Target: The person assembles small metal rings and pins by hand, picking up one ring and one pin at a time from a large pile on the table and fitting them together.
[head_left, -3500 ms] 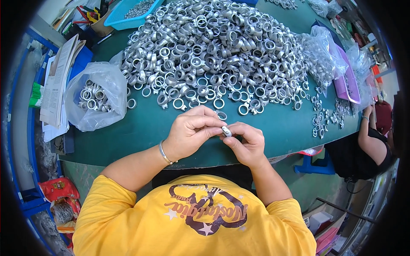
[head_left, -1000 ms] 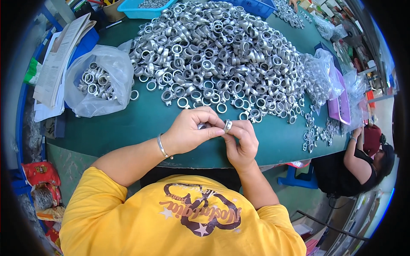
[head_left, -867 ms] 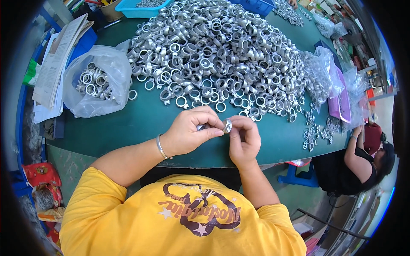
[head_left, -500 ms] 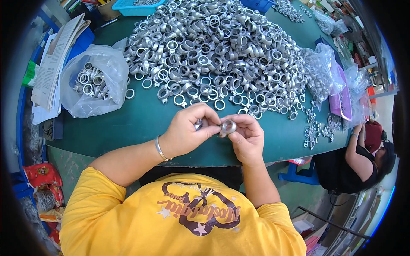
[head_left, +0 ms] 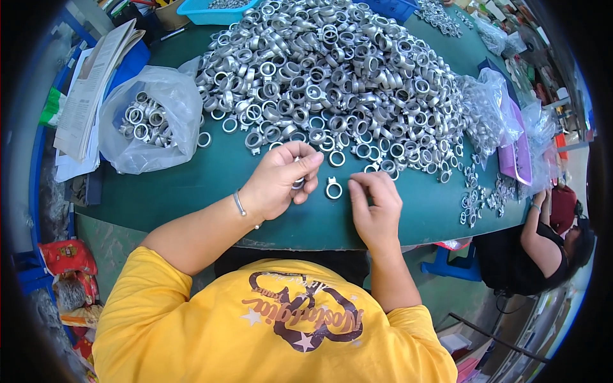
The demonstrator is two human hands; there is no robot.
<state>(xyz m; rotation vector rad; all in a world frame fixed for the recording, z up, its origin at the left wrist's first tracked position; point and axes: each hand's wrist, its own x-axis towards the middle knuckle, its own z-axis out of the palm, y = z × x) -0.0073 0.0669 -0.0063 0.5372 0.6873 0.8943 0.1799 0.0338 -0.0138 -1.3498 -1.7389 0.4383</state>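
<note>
My left hand [head_left: 285,179] is closed, with thumb and forefinger together. A silvery metal ring [head_left: 298,184] shows partly between its curled fingers. Between my hands, a single metal ring with a small lug [head_left: 333,189] lies flat on the green table [head_left: 185,198], touched by neither hand. To its right, my right hand [head_left: 378,209] has bent fingers drawn close to the thumb, near the pile's front edge. What its fingertips hold, if anything, is hidden. Beyond both hands rises a large heap of similar metal rings [head_left: 332,76].
A clear plastic bag [head_left: 121,153] with rings stands left, beside papers [head_left: 83,108]. At the right are a filled plastic bag [head_left: 482,105], a purple basket [head_left: 522,159] and smaller loose rings [head_left: 471,198]. A person in black [head_left: 543,246] sits at the far right. A light-blue tray [head_left: 198,14] stands at the back.
My hands have moved apart. The ring held between them now lies on the table. My left hand has risen slightly; my right has shifted a little right. The view has shifted slightly.
</note>
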